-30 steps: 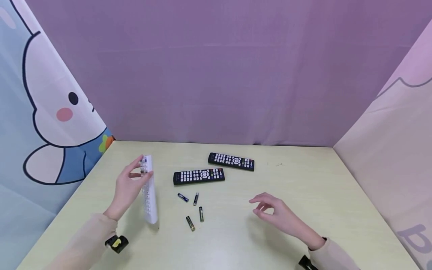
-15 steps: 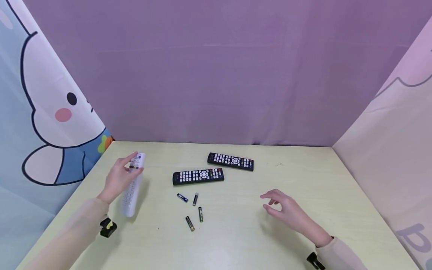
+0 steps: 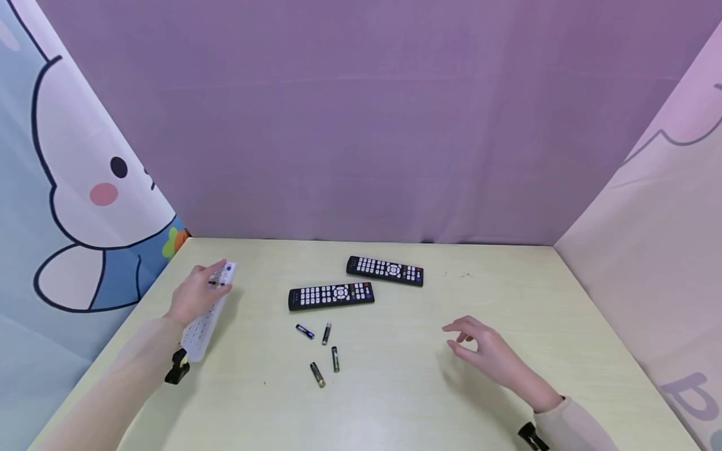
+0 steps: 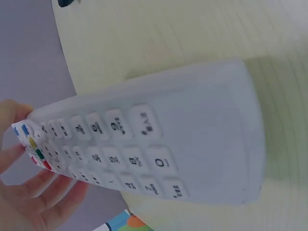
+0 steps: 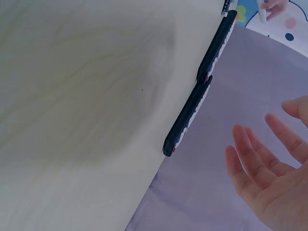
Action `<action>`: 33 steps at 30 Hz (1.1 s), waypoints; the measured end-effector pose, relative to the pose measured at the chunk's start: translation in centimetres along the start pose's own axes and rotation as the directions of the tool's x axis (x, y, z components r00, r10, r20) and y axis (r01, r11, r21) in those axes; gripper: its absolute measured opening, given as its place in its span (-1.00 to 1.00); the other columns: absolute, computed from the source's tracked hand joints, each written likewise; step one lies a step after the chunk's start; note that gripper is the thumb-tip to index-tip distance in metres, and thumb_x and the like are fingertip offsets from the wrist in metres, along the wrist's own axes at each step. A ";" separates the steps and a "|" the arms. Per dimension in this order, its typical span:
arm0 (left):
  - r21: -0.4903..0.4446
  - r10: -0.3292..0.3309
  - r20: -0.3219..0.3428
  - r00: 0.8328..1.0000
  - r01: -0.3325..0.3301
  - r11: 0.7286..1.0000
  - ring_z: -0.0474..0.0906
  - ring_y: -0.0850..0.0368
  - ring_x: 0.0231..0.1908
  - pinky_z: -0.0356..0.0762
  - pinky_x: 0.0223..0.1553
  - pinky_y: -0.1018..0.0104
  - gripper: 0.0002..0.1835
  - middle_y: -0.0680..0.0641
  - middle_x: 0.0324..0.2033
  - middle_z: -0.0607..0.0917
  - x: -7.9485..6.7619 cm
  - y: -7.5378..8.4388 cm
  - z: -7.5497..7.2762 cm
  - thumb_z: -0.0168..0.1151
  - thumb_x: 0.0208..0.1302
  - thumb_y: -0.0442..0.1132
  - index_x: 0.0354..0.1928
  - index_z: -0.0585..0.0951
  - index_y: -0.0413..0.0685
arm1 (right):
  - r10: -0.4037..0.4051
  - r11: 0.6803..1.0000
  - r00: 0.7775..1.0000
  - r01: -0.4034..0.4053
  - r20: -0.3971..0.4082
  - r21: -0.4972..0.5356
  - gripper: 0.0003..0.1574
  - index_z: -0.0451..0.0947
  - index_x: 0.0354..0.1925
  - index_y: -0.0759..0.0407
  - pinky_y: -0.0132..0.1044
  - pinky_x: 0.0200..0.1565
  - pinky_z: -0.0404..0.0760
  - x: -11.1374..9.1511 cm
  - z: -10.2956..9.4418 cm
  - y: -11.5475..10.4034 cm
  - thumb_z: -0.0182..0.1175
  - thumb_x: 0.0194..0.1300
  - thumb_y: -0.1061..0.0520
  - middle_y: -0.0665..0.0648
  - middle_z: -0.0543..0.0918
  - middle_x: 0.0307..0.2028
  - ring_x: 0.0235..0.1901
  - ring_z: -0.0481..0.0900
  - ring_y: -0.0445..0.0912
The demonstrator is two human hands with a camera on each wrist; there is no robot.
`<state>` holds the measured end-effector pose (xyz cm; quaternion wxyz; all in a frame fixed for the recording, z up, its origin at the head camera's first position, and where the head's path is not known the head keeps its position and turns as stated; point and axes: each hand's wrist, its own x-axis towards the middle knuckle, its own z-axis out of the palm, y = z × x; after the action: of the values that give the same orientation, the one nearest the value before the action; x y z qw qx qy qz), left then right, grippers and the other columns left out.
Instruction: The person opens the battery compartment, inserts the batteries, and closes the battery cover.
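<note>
My left hand point(image 3: 194, 295) pinches a white remote control point(image 4: 211, 125) by its far end, thumb on one edge and fingers on the other. Its button side faces up, and the near end slants toward the left front of the table, partly behind my wrist. In the left wrist view the number keys and a few coloured buttons show. My right hand point(image 3: 489, 354) hovers over the right part of the table, fingers loosely bent, holding nothing. Several small batteries point(image 3: 318, 374) lie mid-table between the hands.
Two black remote controls lie behind the batteries: one nearer point(image 3: 331, 296), the other point(image 3: 385, 270) farther back and to the right. A purple cloth point(image 3: 361, 125) hangs behind the pale table point(image 3: 429, 413), with printed cloths at both sides.
My left hand has carried the white remote leftward and lowered it; it has turned from nearly upright to slanting, closer to the table. My right hand has drifted to the right.
</note>
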<state>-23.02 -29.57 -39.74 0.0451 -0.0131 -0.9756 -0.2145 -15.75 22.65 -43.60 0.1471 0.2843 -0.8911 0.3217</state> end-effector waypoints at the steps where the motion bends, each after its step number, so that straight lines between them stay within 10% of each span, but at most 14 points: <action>1: 0.005 -0.008 0.008 1.000 0.008 1.000 0.35 -0.17 -0.29 0.35 -0.44 0.14 -0.33 -0.44 -0.11 0.31 0.1 -0.2 0.0 0.14 0.16 -0.11 0.27 0.18 -0.18 | 0.000 1.000 1.000 0.000 -0.002 0.000 -0.71 0.55 -0.21 0.11 -0.29 -0.38 0.55 0.0 0.0 0.0 0.22 0.03 0.31 -0.02 0.56 -0.26 -0.41 0.47 -0.35; 33: 0.115 -0.109 0.159 0.981 0.092 0.989 0.38 -0.24 -0.22 0.37 -0.26 -0.12 -0.43 -0.45 -0.07 0.38 3.2 -1.2 3.3 0.12 0.16 -0.15 0.20 0.28 -0.20 | 0.036 0.999 0.999 -0.037 0.028 0.034 -0.73 0.54 -0.20 0.15 -0.32 -0.38 0.55 -0.1 -0.1 0.6 0.20 0.06 0.32 0.00 0.55 -0.26 -0.42 0.45 -0.36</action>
<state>-26.56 -29.22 -42.94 -0.0460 0.0210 -0.9855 -0.1620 -16.02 23.14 -43.83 0.1241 0.2747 -0.8924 0.3358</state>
